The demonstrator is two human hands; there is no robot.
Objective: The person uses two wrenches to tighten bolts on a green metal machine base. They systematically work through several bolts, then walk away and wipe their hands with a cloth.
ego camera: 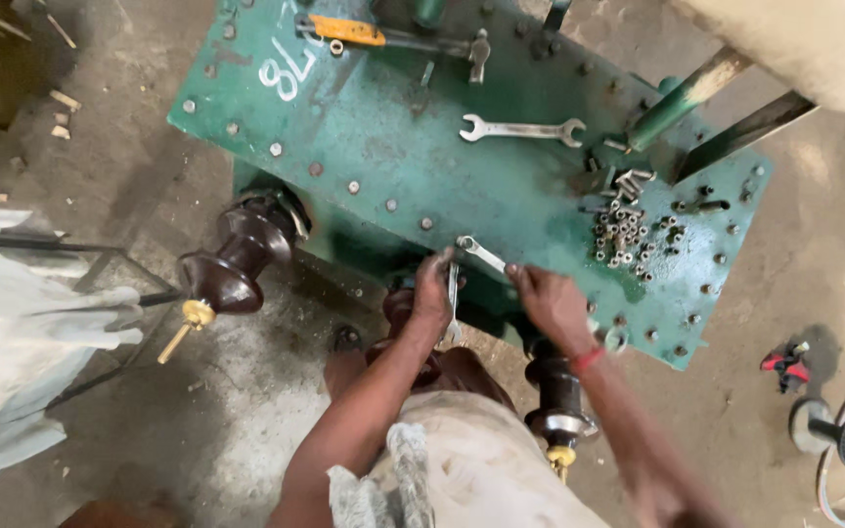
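Spanner (481,253), small and silver, sits at the near edge of the green steel lid (501,186), its ring end over a bolt by the rim. My right hand (552,301) has its fingers closed on the shank end. My left hand (432,288) is wrapped round a second spanner (453,303) that hangs down past the lid's edge, w/ the fingertips up near the first one's ring end.

As I judge it, the tool is light, stiff steel, prob. oily in this shop, so it may slip in the palm. Best hold is far out on the shank for leverage, w/ the ring seated square on the bolt head.

Nearby: brown porcelain insulators (237,256) stick out below the lid, likely brittle. A pile of loose nuts & bolts (628,235) lies to the right on the lid, a bigger open-end wrench (522,128) mid-lid, and an orange-handled tool (349,31) at the far edge.
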